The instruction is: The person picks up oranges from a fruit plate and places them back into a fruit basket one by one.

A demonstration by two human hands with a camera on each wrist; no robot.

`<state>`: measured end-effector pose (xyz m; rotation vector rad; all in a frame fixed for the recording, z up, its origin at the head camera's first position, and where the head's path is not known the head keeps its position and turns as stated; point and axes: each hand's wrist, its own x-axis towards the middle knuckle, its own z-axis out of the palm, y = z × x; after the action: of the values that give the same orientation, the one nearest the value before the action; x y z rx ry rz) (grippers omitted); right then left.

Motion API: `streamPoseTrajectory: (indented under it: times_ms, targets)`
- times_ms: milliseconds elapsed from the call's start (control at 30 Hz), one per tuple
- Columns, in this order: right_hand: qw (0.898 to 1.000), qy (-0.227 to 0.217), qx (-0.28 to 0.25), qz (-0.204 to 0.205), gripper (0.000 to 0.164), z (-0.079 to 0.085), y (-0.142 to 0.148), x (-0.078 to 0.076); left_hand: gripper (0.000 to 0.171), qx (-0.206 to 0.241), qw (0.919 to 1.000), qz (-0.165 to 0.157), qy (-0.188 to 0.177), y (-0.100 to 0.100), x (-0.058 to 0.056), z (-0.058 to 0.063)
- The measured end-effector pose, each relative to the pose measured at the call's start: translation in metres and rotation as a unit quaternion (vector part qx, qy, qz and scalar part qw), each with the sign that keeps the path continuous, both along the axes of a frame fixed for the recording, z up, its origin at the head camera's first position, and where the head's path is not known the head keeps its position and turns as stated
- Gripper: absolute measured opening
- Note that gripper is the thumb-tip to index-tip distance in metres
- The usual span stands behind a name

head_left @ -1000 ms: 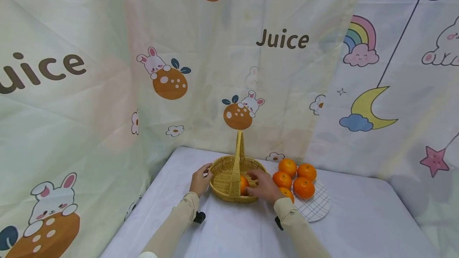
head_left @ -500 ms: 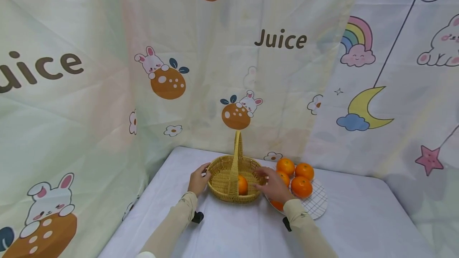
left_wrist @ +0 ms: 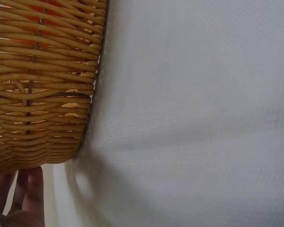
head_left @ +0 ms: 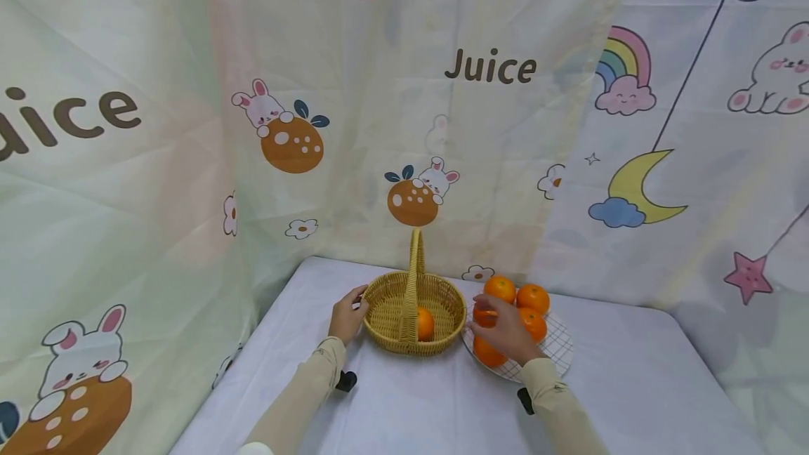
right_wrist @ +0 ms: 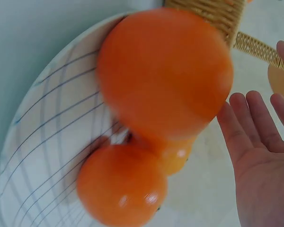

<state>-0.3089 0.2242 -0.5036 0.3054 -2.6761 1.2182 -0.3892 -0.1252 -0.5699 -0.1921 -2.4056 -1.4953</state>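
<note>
In the head view a yellow wicker basket [head_left: 383, 313] with a tall handle stands on the table, holding one orange mandarin [head_left: 425, 324]. My left hand [head_left: 347, 314] touches the basket's left side; the left wrist view shows fairly straight fingers [left_wrist: 33, 191] against the wicker wall [left_wrist: 42, 109]. My right hand [head_left: 508, 332] hovers over the plate of mandarins, fingers spread and holding nothing. In the right wrist view that hand [right_wrist: 260, 146] is open beside a near mandarin [right_wrist: 165, 73], with another mandarin [right_wrist: 122, 184] below. My hand partly covers some fruit in the head view.
A white plate [head_left: 559, 346] with a grid pattern sits right of the basket, bearing several mandarins, among them one at the back [head_left: 533, 298]. The white-covered table [head_left: 404, 406] meets a printed cloth curtain [head_left: 354, 244] behind and at both sides.
My right hand has moved right, out of the basket and over the plate, leaving a mandarin in the basket. The left hand stays at the basket's side. The head view has shifted slightly.
</note>
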Motion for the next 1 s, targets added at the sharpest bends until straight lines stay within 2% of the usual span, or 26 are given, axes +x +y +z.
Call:
streamPoseTrajectory:
  times_ms: [233, 367, 567, 800, 1000]
  targets:
    - [1.000, 0.021, 0.011, -0.009, 0.052, -0.002, 0.015, 0.012, 0.041, 0.006, 1.0000, 0.005, -0.004, 0.001, 0.000, 0.000]
    - [0.999, 0.024, 0.022, -0.022, 0.052, -0.009, 0.022, 0.018, 0.041, 0.005, 0.9999, 0.011, -0.008, 0.001, 0.001, -0.001]
    - [0.999, 0.027, 0.008, -0.026, 0.051, -0.021, 0.029, 0.021, 0.041, 0.011, 0.9999, 0.008, -0.002, 0.002, 0.002, 0.001]
    - [0.999, 0.011, 0.000, -0.042, 0.052, -0.030, 0.030, 0.026, 0.041, 0.012, 0.9997, 0.009, -0.020, 0.003, 0.003, 0.002]
    - [0.998, -0.004, -0.004, -0.055, 0.057, -0.034, 0.029, 0.030, 0.040, 0.009, 0.9998, 0.008, -0.017, 0.003, 0.004, 0.002]
